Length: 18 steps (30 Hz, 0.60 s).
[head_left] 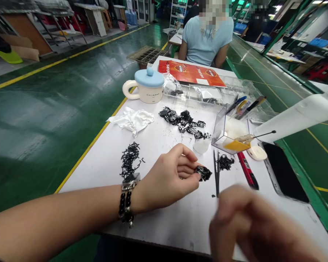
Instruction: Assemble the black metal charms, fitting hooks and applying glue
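L hand [166,174] has a small blk piece, glossy & jagged-edged [203,173], pinched btwn thumb & fingers, above the smooth white tabletop [158,222], just left of slim blk tweezers [217,174]. R hand [251,225] is a blur low in view; fingers look bent, but can't tell if it's gripping anything.

Farther up the table: loose heap of angular blk pieces [186,120], shiny w/ silvery glints. Thin, curly blk bits sit in 2 piles: larger pile [129,158] by the L wrist, smaller pile [225,162] beside the tweezers. Also a crumpled, soft white tissue [133,120], a rounded cream mug w/ domed blue lid [150,89], a clear, hard-edged plastic box [231,131] w/ pens etc. in it, a slim red-&-blk tool [247,170] & a flat dark-screened phone [285,171].

Hard to make out: the held piece's near edge is under the thumb, so its full outline is hidden. R hand's lower part is cut off, as is the thick, matte white tube [297,116] at right. Glare & overlap muddle the clear trays [246,87] behind the box. Person in lt. blue top [207,40] sits beyond the table, back turned, head obscured.
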Motion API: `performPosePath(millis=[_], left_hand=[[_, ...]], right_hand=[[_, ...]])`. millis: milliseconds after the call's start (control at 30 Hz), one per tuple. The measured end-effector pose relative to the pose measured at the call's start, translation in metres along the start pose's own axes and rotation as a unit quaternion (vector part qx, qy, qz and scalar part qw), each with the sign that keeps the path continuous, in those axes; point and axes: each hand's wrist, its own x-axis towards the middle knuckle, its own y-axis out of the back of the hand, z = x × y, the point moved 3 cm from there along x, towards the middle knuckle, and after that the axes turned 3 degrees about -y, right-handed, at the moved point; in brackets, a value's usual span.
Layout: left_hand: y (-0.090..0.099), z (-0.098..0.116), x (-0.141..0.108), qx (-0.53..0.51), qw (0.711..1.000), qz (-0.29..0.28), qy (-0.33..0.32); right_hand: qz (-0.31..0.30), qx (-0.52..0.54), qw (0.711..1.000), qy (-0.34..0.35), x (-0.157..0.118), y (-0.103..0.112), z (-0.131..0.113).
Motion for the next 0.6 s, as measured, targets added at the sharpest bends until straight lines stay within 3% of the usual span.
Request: performPosePath(millis=[33,100,167,233,300,600], left_hand=[[0.0,-0.001,0.001,-0.044,0.998,0.001,0.044],[-0.001,-0.002,0.003,-0.12,0.986,0.003,0.119],[-0.002,-0.002,0.004,-0.176,0.971,0.005,0.161],[-0.003,-0.003,0.005,-0.217,0.96,0.003,0.175],[-0.003,-0.004,0.005,-0.243,0.954,0.0,0.176],[-0.005,-0.008,0.007,-0.269,0.939,-0.022,0.212]], right_hand=[[0.051,-0.006,0.998,0.024,0.007,0.008,0.001],[0.229,-0.062,0.963,0.127,0.019,0.029,0.008],[0.191,-0.132,0.956,0.177,0.031,0.033,0.023],[0.1,-0.185,0.966,0.151,0.04,0.032,0.041],[0.045,-0.202,0.969,0.131,0.041,0.029,0.051],[0.031,-0.207,0.965,0.158,0.036,0.021,0.043]])
